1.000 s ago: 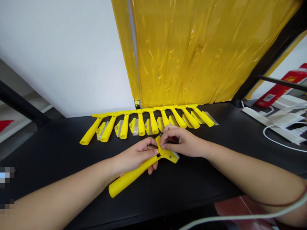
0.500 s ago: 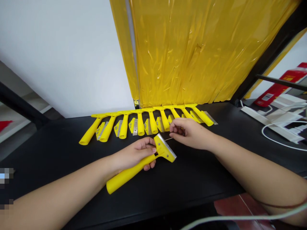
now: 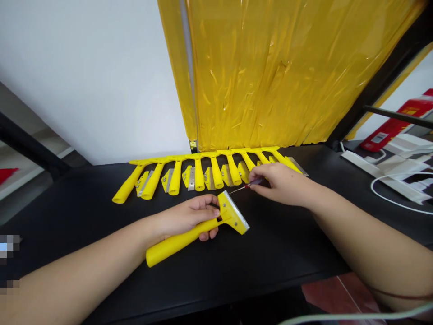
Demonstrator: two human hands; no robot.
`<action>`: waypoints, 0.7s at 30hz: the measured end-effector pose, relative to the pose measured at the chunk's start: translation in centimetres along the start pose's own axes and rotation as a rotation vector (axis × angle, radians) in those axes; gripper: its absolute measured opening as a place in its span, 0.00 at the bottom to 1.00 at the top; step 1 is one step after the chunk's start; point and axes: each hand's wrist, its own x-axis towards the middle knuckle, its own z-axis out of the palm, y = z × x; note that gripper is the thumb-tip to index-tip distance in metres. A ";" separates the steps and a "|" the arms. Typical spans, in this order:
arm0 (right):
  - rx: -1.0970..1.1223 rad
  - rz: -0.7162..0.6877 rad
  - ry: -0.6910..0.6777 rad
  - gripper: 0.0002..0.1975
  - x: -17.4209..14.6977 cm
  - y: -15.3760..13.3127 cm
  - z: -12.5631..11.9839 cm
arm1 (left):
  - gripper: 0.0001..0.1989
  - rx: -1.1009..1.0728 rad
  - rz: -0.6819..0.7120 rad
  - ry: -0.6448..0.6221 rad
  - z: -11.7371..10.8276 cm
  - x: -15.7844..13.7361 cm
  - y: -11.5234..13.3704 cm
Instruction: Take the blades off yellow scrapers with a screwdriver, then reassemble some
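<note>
My left hand (image 3: 198,214) is closed around the neck of a yellow scraper (image 3: 182,239). The scraper's handle slants toward me, and its head, with two screws and a metal blade edge, points up and right. In my right hand (image 3: 275,183) is a thin screwdriver (image 3: 249,185) with a dark red handle. Its slim shaft reaches left toward the upper end of the scraper's head; whether the tip touches it I cannot tell. Behind both hands lies a row of several yellow scrapers (image 3: 174,178), with metal blades and screws showing beside their handles.
The black tabletop (image 3: 267,253) carries everything. Yellow plastic film (image 3: 270,76) and a white panel (image 3: 94,81) stand behind. To the right are white power strips (image 3: 382,176) with cables and a red package (image 3: 389,122). A pale cable (image 3: 338,317) crosses the lower right.
My right hand has moved slightly right, and more of the screwdriver shows, including its handle. The held scraper's handle end has shifted slightly up and left.
</note>
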 end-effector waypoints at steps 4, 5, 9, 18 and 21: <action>0.368 -0.092 0.309 0.03 0.1 -0.5 -0.4 | 0.18 0.000 -0.005 -0.007 0.0 0.0 0.1; 0.459 -0.125 0.358 0.04 0.1 -0.7 -0.3 | 0.18 0.002 -0.004 -0.010 0.0 0.0 0.1; 0.740 -0.232 0.431 0.09 -0.2 -1.9 0.6 | 0.18 0.015 -0.002 -0.015 0.0 0.0 0.1; 0.766 -0.482 0.497 0.23 -0.5 -3.1 2.7 | 0.19 0.021 0.002 -0.010 0.1 0.0 0.0; 0.755 -0.503 0.474 0.23 -0.4 -3.1 3.0 | 0.19 0.020 0.000 -0.014 0.2 -0.1 0.1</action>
